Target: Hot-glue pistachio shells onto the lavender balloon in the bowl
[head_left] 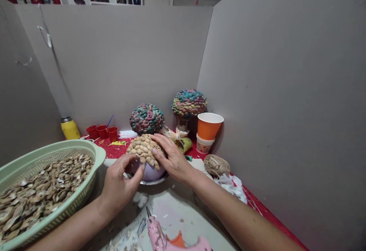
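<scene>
A round lilac balloon (151,172) sits in a shallow metal dish (156,182), its upper part covered with rows of tan peanut shells (144,147). My right hand (171,156) rests on the upper right of this ball, fingers stretched over the shells and steadying it. At the lower left edge of the shell rows is my left hand (122,176), thumb and index finger bent in a pinch around a shell at the border; the other fingers are partly hidden. In front lies a pink glue gun (160,234) with an orange trigger, its nozzle pointing away from me.
At left stands a green basket (98,153) of loose shells. Behind are two coloured shell balls (147,119), red cups (102,131), a yellow bottle (70,129) and stacked paper cups (210,127). Twine (216,165) lies right. Grey partitions (120,60) enclose the table.
</scene>
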Action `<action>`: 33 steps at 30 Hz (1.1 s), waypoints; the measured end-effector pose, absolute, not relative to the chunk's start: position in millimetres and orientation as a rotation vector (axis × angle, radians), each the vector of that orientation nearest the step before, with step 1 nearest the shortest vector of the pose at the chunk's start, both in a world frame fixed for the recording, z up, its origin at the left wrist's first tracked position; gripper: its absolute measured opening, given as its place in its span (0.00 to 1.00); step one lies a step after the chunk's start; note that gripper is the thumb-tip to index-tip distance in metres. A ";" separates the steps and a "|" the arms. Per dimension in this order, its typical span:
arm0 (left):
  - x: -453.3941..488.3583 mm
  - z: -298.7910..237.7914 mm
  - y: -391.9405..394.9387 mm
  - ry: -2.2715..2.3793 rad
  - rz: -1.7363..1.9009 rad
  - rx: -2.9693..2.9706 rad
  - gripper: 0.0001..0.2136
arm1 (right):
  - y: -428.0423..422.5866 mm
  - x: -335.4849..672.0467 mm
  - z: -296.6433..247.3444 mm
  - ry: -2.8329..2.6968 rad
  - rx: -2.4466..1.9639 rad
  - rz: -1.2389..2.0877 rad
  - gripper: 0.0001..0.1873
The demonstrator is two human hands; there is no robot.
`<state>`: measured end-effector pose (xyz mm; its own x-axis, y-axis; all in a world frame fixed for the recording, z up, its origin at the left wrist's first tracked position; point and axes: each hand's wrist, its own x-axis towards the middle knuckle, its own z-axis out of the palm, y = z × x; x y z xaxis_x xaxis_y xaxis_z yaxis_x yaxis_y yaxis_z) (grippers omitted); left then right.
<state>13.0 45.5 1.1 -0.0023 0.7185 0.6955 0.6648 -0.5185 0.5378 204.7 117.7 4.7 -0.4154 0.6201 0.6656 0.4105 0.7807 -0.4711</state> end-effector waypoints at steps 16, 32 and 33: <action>10.2 -18.6 84.6 1.443 1.516 1.708 0.23 | 113.0 207.5 6.7 -1.926 -0.738 0.198 0.17; 14.2 -30.7 79.4 1.480 1.496 1.796 0.24 | 67.1 183.1 -1.6 -2.020 -0.660 -0.481 0.05; 14.0 -31.5 79.7 1.483 1.497 1.798 0.24 | 67.6 183.7 -2.0 -2.024 -0.648 -0.490 0.06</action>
<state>14.0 79.7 -31.5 -0.1179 0.8674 0.4834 0.4748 -0.3783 0.7947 183.7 67.6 -2.0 -0.4338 0.2496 0.8658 0.6177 0.7819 0.0841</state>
